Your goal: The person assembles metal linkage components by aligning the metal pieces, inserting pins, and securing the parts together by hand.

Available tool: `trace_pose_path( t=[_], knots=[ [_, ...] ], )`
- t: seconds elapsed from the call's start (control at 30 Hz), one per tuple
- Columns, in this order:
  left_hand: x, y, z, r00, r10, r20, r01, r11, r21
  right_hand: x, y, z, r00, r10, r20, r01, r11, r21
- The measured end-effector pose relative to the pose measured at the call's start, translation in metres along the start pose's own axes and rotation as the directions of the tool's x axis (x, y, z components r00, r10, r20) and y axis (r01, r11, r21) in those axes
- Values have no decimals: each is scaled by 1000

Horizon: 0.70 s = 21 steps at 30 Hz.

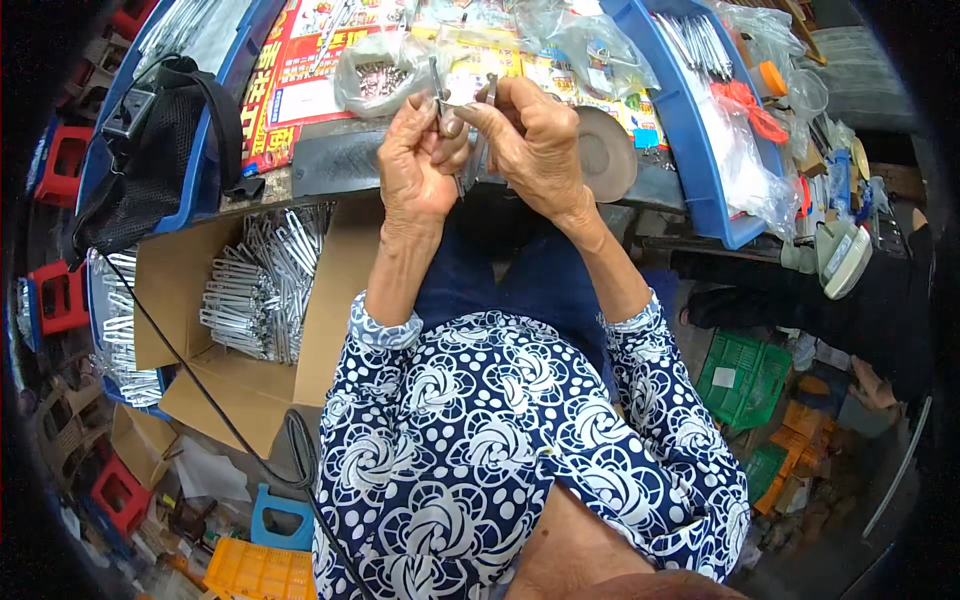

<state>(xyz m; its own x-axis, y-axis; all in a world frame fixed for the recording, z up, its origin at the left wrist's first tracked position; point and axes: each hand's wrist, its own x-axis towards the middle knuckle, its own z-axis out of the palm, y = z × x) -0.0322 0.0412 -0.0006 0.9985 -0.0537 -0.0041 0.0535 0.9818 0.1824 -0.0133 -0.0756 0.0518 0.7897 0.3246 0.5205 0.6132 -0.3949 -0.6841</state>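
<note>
The left hand (422, 165) closes round a slim metal part (436, 78), and the right hand (538, 145) pinches a metal strip (490, 90), both over the bench edge (340, 165); whether the two pieces join is hidden. A loose pinch could drop either one — most likely into the lap (520, 275). An open box (345, 270) of metal pieces (260, 290) stands at the left. Beyond the left hand, a clear bag (348, 86) could spill if knocked. A disc (610, 160) crowds the right hand. Farther out — a mesh bag (150, 160) partly covers the left tray (248, 42).
</note>
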Motion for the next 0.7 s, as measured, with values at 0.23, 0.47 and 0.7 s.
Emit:
trace_pose_path(
  t=[0.23, 0.47, 0.7],
  knots=[
    [-2, -6, 4, 999, 46, -7, -45, 999, 22, 0, -4, -2, 995, -73, -73, 68, 995, -72],
    [-3, -8, 7, 993, 110, 38, -115, 979, 168, -5, -5, 0, 994, 17, -112, -18, 1000, -11],
    [-3, -10, 7, 992, 120, 41, -125, 982, 143, -5, -7, -3, 987, -101, -124, 87, 990, -109]
  ],
)
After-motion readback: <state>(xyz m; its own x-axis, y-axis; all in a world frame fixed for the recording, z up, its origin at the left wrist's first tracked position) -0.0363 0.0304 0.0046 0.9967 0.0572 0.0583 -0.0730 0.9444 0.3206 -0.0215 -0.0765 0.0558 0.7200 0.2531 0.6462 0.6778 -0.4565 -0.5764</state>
